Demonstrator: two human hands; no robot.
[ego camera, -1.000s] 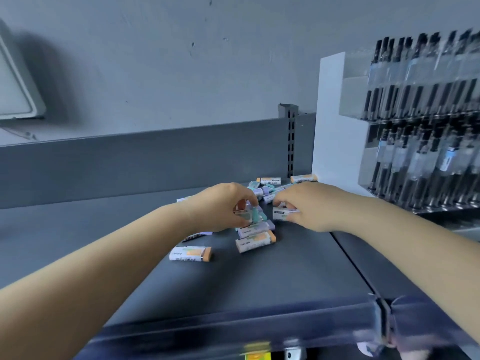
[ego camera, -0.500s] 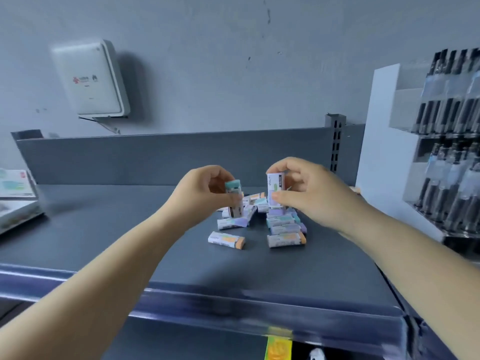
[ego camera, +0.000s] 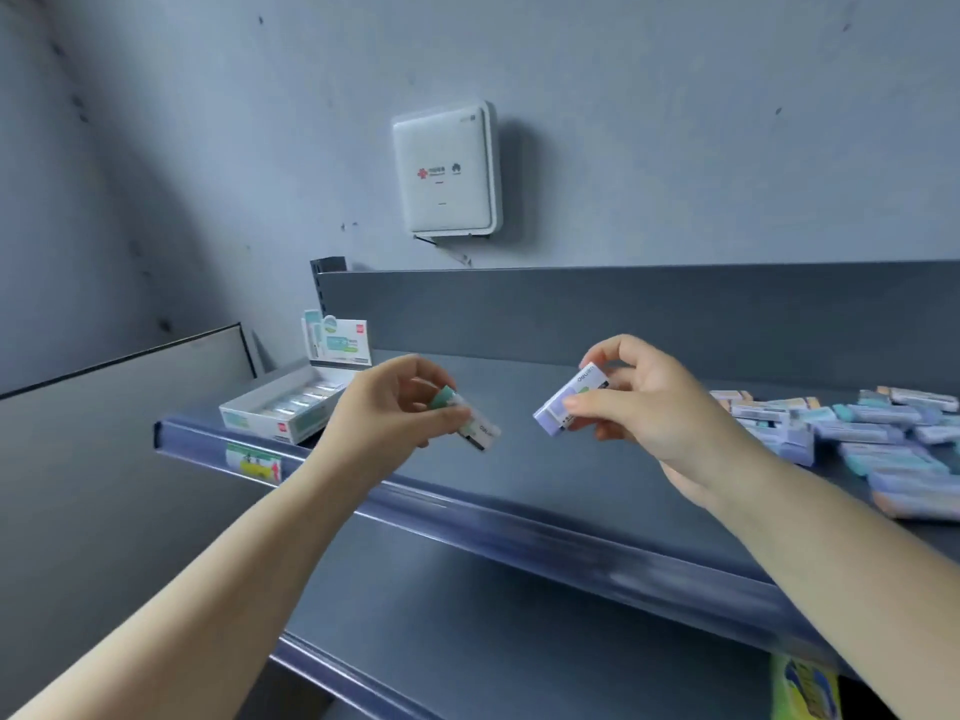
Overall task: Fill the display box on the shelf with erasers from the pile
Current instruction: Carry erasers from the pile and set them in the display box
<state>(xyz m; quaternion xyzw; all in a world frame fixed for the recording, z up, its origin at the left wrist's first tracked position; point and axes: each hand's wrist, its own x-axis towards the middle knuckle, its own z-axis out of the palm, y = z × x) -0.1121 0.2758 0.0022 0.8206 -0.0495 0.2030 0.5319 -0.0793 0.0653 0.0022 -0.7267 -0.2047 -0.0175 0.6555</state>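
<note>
Nearest, two erasers held up over the shelf — a green-tipped eraser pinched in the left hand, a purple eraser pinched in the right hand. Off to the right, still a big pile to move, so lots left to do, probably. Farther back on the left, the display box with a row of erasers already inside — not full yet, by the look of it.
</note>
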